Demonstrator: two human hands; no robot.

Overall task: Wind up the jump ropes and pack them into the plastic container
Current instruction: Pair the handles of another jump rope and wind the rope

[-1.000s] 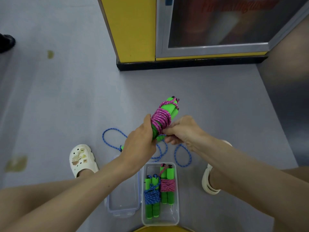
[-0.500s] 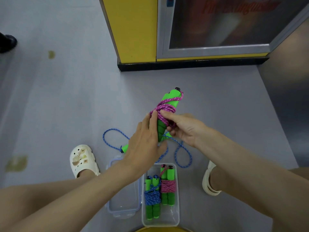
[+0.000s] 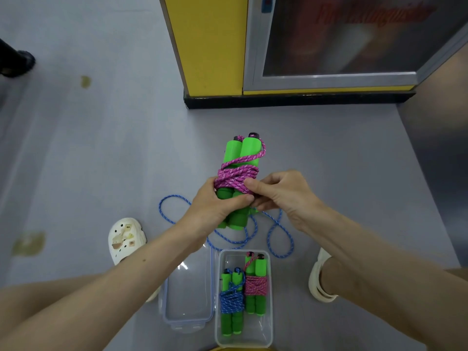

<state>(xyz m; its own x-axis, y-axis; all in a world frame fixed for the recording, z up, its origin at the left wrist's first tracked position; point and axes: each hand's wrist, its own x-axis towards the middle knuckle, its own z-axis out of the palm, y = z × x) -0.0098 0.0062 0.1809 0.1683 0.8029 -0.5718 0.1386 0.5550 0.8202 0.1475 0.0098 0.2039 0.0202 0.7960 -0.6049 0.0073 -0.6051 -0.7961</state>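
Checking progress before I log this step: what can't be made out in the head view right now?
All in the head view:
- Free end of the held pink rope: covered by the right hand; tucked or loose, cannot tell.
- Handles of the loose blue rope: behind the left hand.
- Red lettering on the cabinet glass: blurred.
- Dark object: cut by the left edge.
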